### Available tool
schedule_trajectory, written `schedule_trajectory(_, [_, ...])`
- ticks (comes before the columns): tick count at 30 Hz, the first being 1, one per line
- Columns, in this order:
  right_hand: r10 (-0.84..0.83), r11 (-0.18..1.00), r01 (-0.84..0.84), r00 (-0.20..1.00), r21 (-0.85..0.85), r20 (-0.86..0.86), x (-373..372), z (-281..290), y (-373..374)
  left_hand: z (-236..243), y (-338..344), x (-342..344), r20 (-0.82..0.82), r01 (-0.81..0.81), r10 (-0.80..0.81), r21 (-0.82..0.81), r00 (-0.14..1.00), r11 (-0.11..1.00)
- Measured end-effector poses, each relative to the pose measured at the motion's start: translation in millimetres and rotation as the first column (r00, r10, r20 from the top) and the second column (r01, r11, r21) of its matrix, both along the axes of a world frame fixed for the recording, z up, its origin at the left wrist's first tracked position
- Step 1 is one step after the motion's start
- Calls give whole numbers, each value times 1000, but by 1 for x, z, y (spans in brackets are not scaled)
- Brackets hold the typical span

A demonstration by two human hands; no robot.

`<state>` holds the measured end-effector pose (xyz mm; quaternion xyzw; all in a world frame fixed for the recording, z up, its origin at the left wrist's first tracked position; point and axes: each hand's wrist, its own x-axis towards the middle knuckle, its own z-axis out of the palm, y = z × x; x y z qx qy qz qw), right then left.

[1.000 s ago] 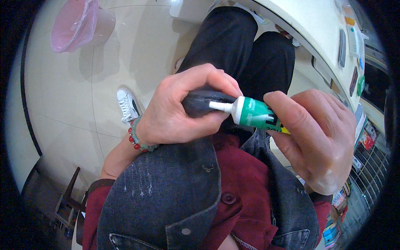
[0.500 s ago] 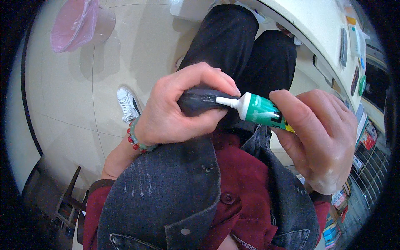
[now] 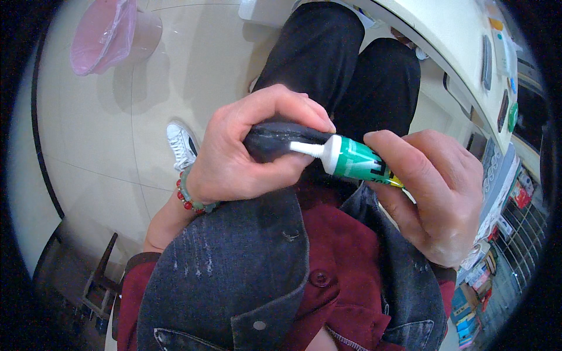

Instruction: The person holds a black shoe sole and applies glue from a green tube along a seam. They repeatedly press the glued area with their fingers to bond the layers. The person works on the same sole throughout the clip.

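Head view: left hand (image 3: pixel 225 158) fingers clasp dark object (image 3: pixel 264 141); right hand (image 3: pixel 436 190) fingers pinch green tube (image 3: pixel 357 158); oversqueezing could smear left thumb (image 3: pixel 285 171).

Head view, seen from above. The left hand (image 3: pixel 234 149) grips a dark rounded object (image 3: pixel 266 139) between thumb and fingers; the right hand (image 3: pixel 430 190) holds a green-and-white squeeze tube (image 3: pixel 356 158), its white nozzle (image 3: pixel 305 148) pointing left over the object's surface. Contact at the tip cannot be determined. A beaded bracelet (image 3: pixel 186 196) encircles the left wrist. Upper left: waste bin (image 3: pixel 147 38) with pink liner (image 3: pixel 96 44). Upper right: white table (image 3: pixel 453 44). A white sneaker (image 3: pixel 177 143) rests on the tiled floor (image 3: pixel 99 128).
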<state>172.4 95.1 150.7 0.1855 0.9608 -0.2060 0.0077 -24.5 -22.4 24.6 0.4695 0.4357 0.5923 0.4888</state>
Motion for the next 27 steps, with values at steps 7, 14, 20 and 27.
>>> schedule_trajectory(7, [-33,999,33,999,22,7,-1,-2,1,-1,-2,3,-37,-54,53,-29,998,998])
schedule_trajectory(14, [-76,997,75,996,16,43,2,-5,-2,-4,-5,0,2,-71,72,-57,997,996])
schedule_trajectory(20, [-134,990,134,991,-44,3,7,-11,-2,-9,-3,-7,8,-24,24,3,1000,1000])
schedule_trajectory(27, [-200,959,196,980,-206,2,14,-23,-6,-15,-4,-6,69,-37,35,23,997,999])
